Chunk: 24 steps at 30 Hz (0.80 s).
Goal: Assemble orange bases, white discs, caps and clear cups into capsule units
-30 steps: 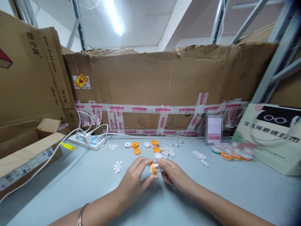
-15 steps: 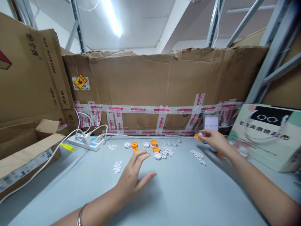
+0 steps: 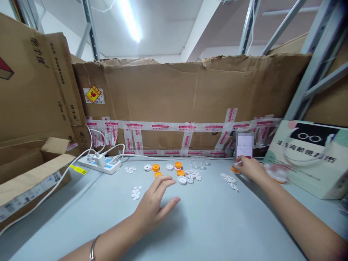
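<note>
My left hand is open above the table, fingers and thumb apart, holding nothing. Just beyond its fingertips are orange round caps and white round caps, beside a cluster of small white patterned pieces. At the back right, my right hand pinches an orange round cap low over the table, in front of a lit phone. The fingers partly hide this cap. Small white discs lie left of my left hand, and more white patterned pieces lie left of my right forearm.
Clear domed pieces sit at the back middle. Clear and orange pieces are by a printed gift box at right. On the left stand a power strip with cables and an open carton. A cardboard wall closes the back.
My right hand has moved slightly right and down with the orange cap, lowering it toward the table. My left hand has hardly moved.
</note>
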Motion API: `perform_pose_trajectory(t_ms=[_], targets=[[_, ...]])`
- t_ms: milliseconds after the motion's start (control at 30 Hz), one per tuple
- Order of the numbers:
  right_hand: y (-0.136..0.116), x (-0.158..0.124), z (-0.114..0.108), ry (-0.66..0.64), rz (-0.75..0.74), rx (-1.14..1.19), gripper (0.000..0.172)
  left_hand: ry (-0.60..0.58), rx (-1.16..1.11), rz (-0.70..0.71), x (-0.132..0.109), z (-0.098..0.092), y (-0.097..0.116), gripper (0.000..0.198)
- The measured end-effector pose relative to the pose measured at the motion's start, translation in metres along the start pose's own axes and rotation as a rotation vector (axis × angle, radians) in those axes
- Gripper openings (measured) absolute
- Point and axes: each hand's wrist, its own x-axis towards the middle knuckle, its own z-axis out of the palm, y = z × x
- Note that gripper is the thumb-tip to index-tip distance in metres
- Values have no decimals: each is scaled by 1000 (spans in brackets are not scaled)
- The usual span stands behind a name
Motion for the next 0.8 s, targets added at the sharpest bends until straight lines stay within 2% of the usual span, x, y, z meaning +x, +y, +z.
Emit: perform_pose_trajectory(t_ms=[133, 267, 367, 433, 533, 633, 700, 800], targets=[[-6, -4, -5, -39, 16, -74, 31, -33, 22, -34, 0, 2, -1, 30], [-22, -13, -18, 120, 3, -117, 41, -74, 89, -60, 0, 5, -5, 35], [-43, -23, -31, 215, -35, -60, 34, -51, 186, -86, 6, -2, -24, 29], [-58, -33, -39, 231, -136, 124, 32, 0, 274, -156, 11, -14, -46, 26], [-78, -50, -43, 173, -303, 355, 41, 6, 480, -428, 17, -42, -85, 24], [-92, -63, -39, 65, -453, 385, 44, 4, 548, -549, 16, -65, -115, 22], [-96, -67, -34, 8, -508, 377, 44, -26, 553, -590, 13, -70, -126, 17], [-98, -69, -29, -51, -541, 372, 44, -62, 552, -609, 10, -64, -132, 11]])
